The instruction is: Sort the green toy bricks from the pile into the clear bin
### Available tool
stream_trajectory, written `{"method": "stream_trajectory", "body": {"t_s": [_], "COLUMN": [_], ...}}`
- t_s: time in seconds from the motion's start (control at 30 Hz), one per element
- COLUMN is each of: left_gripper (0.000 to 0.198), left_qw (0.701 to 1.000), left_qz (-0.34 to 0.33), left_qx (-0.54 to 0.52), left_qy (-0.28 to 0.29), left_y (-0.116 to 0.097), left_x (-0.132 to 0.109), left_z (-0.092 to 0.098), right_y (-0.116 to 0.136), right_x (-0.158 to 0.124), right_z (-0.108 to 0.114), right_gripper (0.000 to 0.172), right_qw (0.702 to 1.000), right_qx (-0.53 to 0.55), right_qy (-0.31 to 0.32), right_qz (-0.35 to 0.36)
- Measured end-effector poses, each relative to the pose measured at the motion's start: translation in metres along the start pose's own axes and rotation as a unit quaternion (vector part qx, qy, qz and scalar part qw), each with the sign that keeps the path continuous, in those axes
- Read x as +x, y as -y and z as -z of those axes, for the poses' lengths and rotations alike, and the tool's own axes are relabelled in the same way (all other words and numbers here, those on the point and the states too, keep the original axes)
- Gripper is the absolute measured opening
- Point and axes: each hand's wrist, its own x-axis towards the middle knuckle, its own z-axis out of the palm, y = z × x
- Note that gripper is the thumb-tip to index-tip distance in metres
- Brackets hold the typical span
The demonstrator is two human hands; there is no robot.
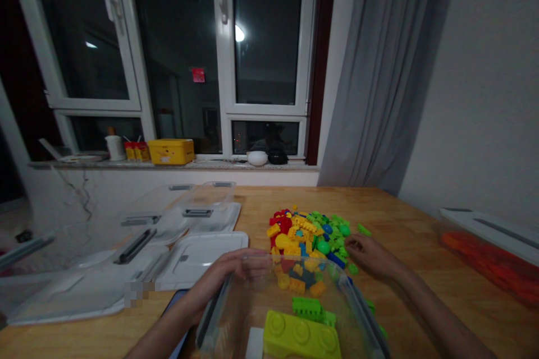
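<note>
A clear plastic box [248, 297] stands in front of me, holding a large yellow-green block [301, 336] and a few small green toy bricks [307, 307]. My left hand [240, 265] lies at the box's far left corner, its fingers stretched along the outside of the far wall and partly seen through the plastic. Beyond the box is a pile of toy bricks [309, 230] in red, yellow, blue and green. At the green side of this pile is my right hand [368, 252], fingers curled together. Whatever they hold, if anything, is too small to make out.
Clear lids and boxes with grey latches, among them a flat lid [197, 258], cover the wooden table's left side. A lidded box with orange-red contents [492, 261] stands at the right edge. A yellow box [171, 151] sits on the windowsill.
</note>
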Motion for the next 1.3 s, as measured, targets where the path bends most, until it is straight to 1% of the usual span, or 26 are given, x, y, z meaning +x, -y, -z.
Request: {"method": "stream_trajectory", "body": {"t_s": [0.1, 0.23, 0.37, 0.53, 0.63, 0.73, 0.87, 0.9, 0.93, 1.03, 1.17, 1.3], "left_gripper": [0.058, 0.058, 0.059, 0.058, 0.058, 0.057, 0.056, 0.057, 0.056, 0.056, 0.055, 0.056], "left_qw": [1.000, 1.000, 1.000, 1.000, 0.999, 0.999, 1.000, 1.000, 1.000, 1.000, 1.000, 1.000], "left_qz": [0.005, -0.001, 0.004, 0.006, 0.009, 0.004, 0.010, -0.004, -0.004, -0.008, -0.013, -0.002], "left_qx": [0.016, 0.012, 0.017, 0.023, 0.032, 0.034, 0.019, 0.005, -0.002, 0.000, 0.001, 0.020], "left_qy": [0.003, 0.004, 0.006, 0.011, -0.001, -0.014, -0.009, -0.012, -0.008, -0.004, 0.003, -0.001], "left_y": [0.002, 0.007, 0.009, 0.011, 0.010, 0.006, -0.004, -0.007, -0.009, -0.014, -0.011, -0.003], "left_x": [-0.001, -0.001, 0.002, 0.003, 0.002, 0.001, -0.002, -0.003, -0.004, -0.006, -0.006, -0.003], "left_z": [0.003, 0.007, 0.009, 0.014, 0.014, 0.010, -0.004, -0.008, -0.011, -0.017, -0.013, -0.002], "right_y": [0.001, -0.002, -0.006, -0.004, -0.002, 0.000, 0.001, 0.001, 0.001, 0.003, 0.010, 0.028], "right_x": [0.000, 0.001, 0.001, 0.001, 0.001, 0.001, 0.001, 0.000, 0.000, 0.000, 0.002, 0.005], "right_z": [0.001, -0.002, -0.004, -0.004, -0.005, -0.006, -0.008, -0.008, -0.008, -0.007, 0.001, 0.014], "right_gripper": [0.021, 0.019, 0.017, 0.013, 0.006, 0.006, 0.007, 0.008, 0.010, 0.015, 0.017, 0.029], "right_qw": [1.000, 1.000, 1.000, 1.000, 1.000, 1.000, 1.000, 1.000, 0.999, 0.999, 0.998, 0.988], "right_qx": [-0.005, 0.000, -0.007, -0.013, -0.007, 0.005, 0.025, 0.031, 0.036, 0.042, 0.049, 0.144], "right_qy": [0.007, 0.003, 0.015, 0.010, 0.018, 0.021, 0.009, 0.005, 0.001, -0.014, -0.024, -0.043], "right_qz": [0.009, 0.000, -0.006, -0.010, -0.008, -0.007, -0.005, -0.005, -0.006, -0.007, -0.018, -0.027]}}
